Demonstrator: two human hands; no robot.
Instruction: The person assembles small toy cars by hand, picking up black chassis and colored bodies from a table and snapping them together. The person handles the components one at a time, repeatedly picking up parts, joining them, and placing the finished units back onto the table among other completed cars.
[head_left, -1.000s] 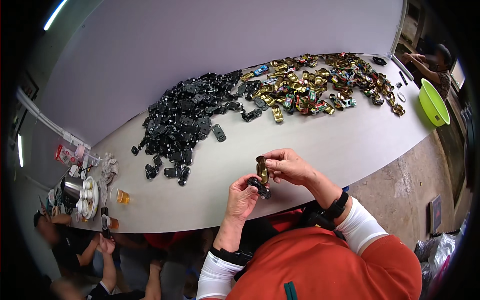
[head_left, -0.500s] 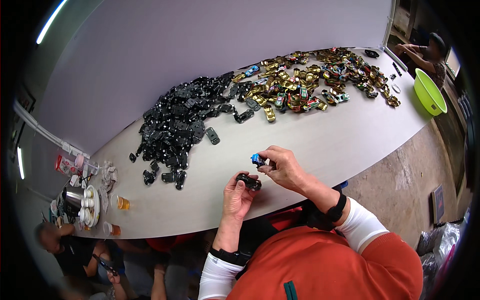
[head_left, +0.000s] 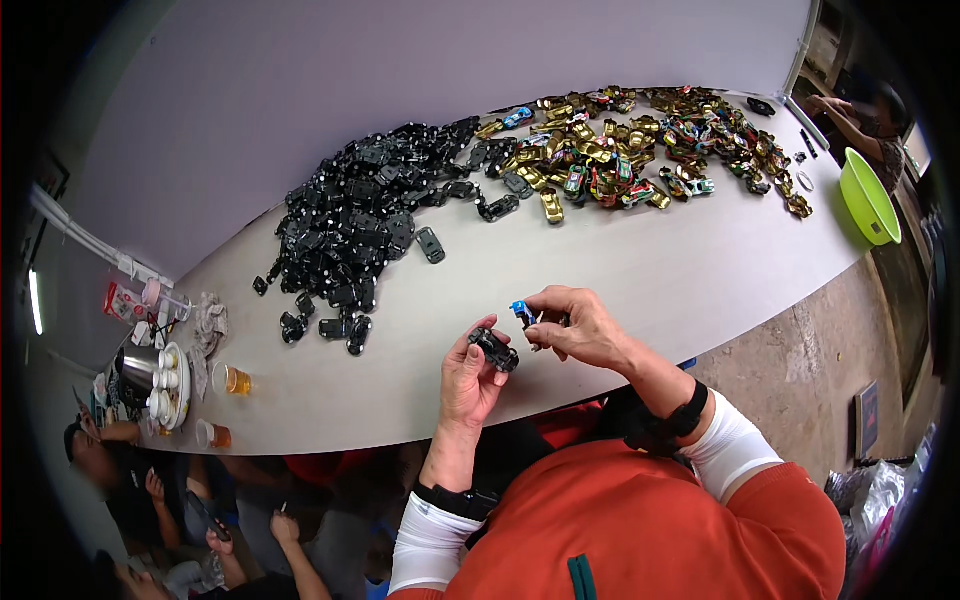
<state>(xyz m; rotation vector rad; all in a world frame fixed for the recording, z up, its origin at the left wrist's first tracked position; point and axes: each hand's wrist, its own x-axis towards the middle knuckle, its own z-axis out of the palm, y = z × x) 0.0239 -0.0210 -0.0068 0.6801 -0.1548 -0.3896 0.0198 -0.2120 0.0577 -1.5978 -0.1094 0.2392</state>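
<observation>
Between the thumb and fingers of my left hand (head_left: pixel 468 388) is a black toy car chassis (head_left: pixel 494 351), tilted above the near part of the table. Just to its right, my right hand (head_left: pixel 583 328) pinches a blue toy car body (head_left: pixel 521 312); part of it is hidden by my fingers. The two pieces are close together but apart. Beyond my hands, a heap of black toy car chassis (head_left: pixel 340 225) spreads against the wall. Gold and multicoloured toy car bodies (head_left: pixel 590 150) form another heap to its right.
One loose chassis (head_left: pixel 430 245) lies before the black heap. A green basin (head_left: pixel 868 200) stands at the right end of the table (head_left: pixel 650 270). Cups of amber drink (head_left: pixel 237 380) and a tray of white cups (head_left: pixel 183 390) are at the left. Other people sit at the lower left and far right.
My left hand has turned the black chassis so it tilts more. My right hand has shifted slightly right and turned the blue body more upright. The whole view has shifted a little.
</observation>
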